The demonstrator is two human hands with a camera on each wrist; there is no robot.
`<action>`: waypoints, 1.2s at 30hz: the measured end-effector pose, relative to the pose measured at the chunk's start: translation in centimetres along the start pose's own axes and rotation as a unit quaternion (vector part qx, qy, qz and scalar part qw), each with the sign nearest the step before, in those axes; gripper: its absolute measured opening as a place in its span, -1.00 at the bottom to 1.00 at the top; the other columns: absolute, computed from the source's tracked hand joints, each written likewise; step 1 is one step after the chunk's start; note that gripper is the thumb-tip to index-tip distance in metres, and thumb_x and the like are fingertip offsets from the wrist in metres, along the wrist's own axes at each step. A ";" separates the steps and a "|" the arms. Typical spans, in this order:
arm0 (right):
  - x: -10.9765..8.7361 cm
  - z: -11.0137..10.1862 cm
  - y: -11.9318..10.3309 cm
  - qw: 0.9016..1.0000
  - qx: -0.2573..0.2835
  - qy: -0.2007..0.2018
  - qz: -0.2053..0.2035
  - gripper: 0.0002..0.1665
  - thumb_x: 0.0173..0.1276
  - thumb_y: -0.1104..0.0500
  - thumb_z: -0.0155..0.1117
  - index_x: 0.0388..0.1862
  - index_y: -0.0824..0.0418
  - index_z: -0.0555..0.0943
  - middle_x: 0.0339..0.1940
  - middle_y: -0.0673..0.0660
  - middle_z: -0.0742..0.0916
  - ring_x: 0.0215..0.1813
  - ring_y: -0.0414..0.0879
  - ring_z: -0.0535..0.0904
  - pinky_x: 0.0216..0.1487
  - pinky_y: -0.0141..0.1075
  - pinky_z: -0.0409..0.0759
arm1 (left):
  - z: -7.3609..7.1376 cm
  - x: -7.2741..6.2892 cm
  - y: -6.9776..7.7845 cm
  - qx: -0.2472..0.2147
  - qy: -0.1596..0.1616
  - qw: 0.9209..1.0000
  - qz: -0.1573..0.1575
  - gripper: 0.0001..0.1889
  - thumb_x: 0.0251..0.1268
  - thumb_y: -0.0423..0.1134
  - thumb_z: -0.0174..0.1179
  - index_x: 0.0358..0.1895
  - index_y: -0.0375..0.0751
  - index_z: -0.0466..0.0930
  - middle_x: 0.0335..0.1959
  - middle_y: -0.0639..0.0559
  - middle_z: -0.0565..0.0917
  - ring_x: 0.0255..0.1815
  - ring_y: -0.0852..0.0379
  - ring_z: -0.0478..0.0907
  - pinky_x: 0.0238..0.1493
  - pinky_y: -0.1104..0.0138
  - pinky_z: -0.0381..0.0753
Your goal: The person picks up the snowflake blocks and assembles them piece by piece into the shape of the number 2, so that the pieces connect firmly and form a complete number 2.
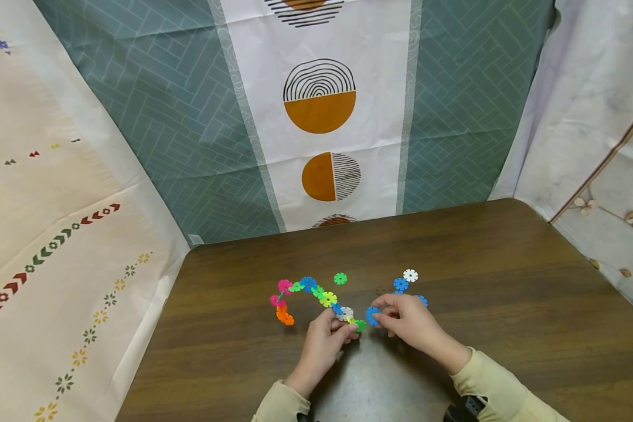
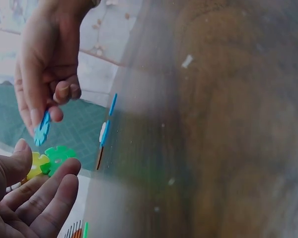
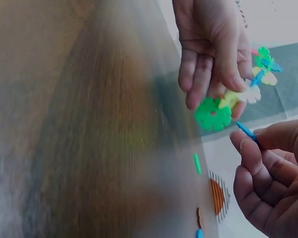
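A chain of notched, flower-shaped plastic discs (image 1: 328,299) curves over the tabletop, in orange, pink, green, blue, yellow and white. My left hand (image 1: 317,347) pinches this chain near its right end, thumb and fingers on a yellow disc (image 2: 36,164). Beyond the fingertips sticks out the green end disc (image 3: 213,114), joined to the yellow one. Between thumb and fingers of my right hand (image 1: 414,325) is a single blue disc (image 1: 371,316), held just right of the green disc. In the right wrist view that blue disc appears nearly edge-on, with a small gap to the green one.
A loose green disc (image 1: 340,278) lies behind the chain. Behind the right hand are a white disc (image 1: 411,275), a brown disc (image 1: 384,289) and several blue discs (image 1: 400,284). The brown wooden table (image 1: 232,363) ends at a patterned cloth (image 1: 343,129) at the back.
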State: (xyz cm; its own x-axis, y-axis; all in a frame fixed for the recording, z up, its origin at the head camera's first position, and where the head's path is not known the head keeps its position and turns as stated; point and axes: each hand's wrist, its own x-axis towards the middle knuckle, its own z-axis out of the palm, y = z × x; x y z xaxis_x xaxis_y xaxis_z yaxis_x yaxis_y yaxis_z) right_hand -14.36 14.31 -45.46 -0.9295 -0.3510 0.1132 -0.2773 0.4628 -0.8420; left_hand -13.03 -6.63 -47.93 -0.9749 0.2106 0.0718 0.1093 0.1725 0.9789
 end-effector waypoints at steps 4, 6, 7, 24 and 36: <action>0.3 0.7 -0.5 0.999 -0.039 0.004 -0.012 -0.78 0.32 0.26 0.32 -0.08 0.30 0.66 -0.65 -0.01 0.66 -0.66 -0.27 0.45 -0.56 -0.37 0.48 | 0.2 0.0 0.0 0.002 0.002 1.000 0.002 -0.83 0.27 -0.40 0.28 -0.16 -0.40 0.53 -0.36 -0.19 0.75 -0.37 -0.11 0.71 -0.33 0.34 0.68; 0.4 1.0 -0.8 0.998 -0.063 0.009 -0.013 -0.79 0.30 0.26 0.34 -0.09 0.28 0.68 -0.68 -0.07 0.62 -0.68 -0.31 0.40 -0.57 -0.39 0.44 | 0.3 0.0 -0.1 0.007 0.002 1.000 0.003 -0.83 0.26 -0.40 0.28 -0.15 -0.39 0.54 -0.36 -0.18 0.75 -0.38 -0.10 0.71 -0.33 0.35 0.67; 0.4 1.2 -0.9 0.997 -0.075 0.012 -0.013 -0.79 0.29 0.26 0.35 -0.10 0.28 0.69 -0.69 -0.10 0.60 -0.68 -0.33 0.38 -0.57 -0.40 0.42 | 0.3 0.0 -0.1 0.012 0.004 1.000 0.003 -0.83 0.26 -0.40 0.28 -0.15 -0.39 0.54 -0.36 -0.18 0.75 -0.38 -0.10 0.71 -0.34 0.35 0.66; 1.2 1.7 -0.7 0.996 0.055 -0.031 0.063 -0.65 0.43 0.03 0.22 -0.41 0.27 0.71 -0.56 0.12 0.73 -0.64 -0.10 0.62 -0.54 -0.22 0.63 | 0.8 -0.8 1.9 0.015 0.037 0.999 0.017 -0.82 0.20 -0.56 0.25 -0.14 -0.49 0.54 -0.37 -0.27 0.72 -0.39 -0.07 0.67 -0.31 0.29 0.68; 1.3 2.4 -0.3 0.990 0.114 -0.026 0.076 -0.69 0.41 0.13 0.25 -0.39 0.38 0.67 -0.54 0.16 0.74 -0.50 -0.01 0.70 -0.43 -0.17 0.69 | 0.9 -0.4 0.0 0.045 0.057 0.997 0.036 -0.85 0.18 -0.45 0.33 -0.22 -0.35 0.56 -0.43 -0.11 0.75 -0.44 0.07 0.68 -0.37 0.43 0.62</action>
State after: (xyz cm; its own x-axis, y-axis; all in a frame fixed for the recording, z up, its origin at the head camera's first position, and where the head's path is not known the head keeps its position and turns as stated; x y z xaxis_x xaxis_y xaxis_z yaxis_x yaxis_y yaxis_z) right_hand -14.95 11.79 -46.30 -0.9412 -0.3347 -0.0459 -0.0678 0.3201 -0.9450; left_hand -12.42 -5.80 -48.10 -0.9790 0.1161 0.1674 0.1918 0.2480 0.9496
